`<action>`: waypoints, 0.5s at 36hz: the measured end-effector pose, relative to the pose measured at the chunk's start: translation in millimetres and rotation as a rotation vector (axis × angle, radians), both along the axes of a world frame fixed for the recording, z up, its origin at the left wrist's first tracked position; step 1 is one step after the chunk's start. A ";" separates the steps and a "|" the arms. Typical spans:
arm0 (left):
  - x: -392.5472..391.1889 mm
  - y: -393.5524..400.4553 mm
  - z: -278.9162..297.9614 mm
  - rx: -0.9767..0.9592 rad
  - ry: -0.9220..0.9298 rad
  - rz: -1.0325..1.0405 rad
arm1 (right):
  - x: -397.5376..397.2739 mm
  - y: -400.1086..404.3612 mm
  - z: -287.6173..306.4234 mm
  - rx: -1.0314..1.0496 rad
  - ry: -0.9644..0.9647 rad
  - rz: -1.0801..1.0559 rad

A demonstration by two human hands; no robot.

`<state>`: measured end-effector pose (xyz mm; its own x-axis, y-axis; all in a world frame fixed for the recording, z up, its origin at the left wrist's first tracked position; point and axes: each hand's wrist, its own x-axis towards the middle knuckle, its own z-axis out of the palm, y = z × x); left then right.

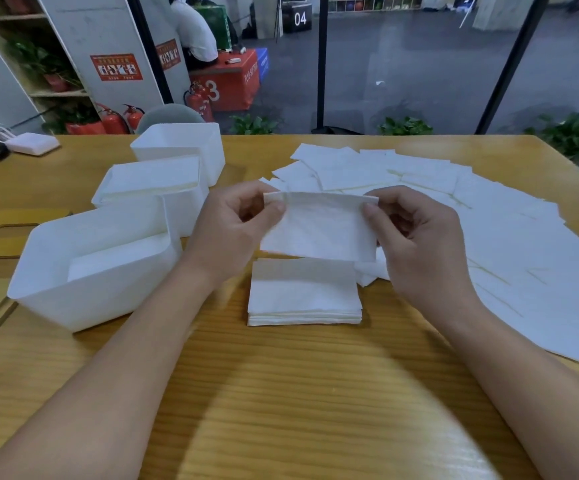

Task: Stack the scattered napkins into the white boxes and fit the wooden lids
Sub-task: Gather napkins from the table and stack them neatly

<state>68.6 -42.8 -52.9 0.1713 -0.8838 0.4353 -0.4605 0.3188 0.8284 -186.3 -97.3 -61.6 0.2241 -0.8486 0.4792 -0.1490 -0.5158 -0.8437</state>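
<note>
A folded white napkin [319,226] hangs in the air between my hands. My left hand [225,230] pinches its upper left corner and my right hand [416,244] pinches its upper right corner. Right below it, a neat stack of napkins [303,292] lies on the table. Many loose napkins [489,237] are spread over the right half of the table. Three white boxes stand at the left: the near box [73,296] holds a low pile of napkins, the middle box [180,202] is nearly full, and the contents of the far box [184,143] are hidden.
Wooden lids [1,233] with an oval slot lie at the left edge, partly behind the near box. A white charger [32,143] sits at the far left of the wooden table [281,393]. Glass panels and plants stand behind the table's far edge.
</note>
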 end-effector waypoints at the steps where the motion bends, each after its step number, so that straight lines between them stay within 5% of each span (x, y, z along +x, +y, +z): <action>1: -0.3 1.1 0.9 0.022 0.014 -0.019 | 0.2 0.2 0.8 0.033 -0.017 0.016; 7: 4.2 8.4 5.4 0.305 -0.115 -0.027 | 1.5 0.1 -8.6 0.257 0.186 0.165; 18: 11.7 6.1 -5.0 0.541 -0.372 -0.096 | 0.8 -4.6 -22.8 0.138 0.506 0.156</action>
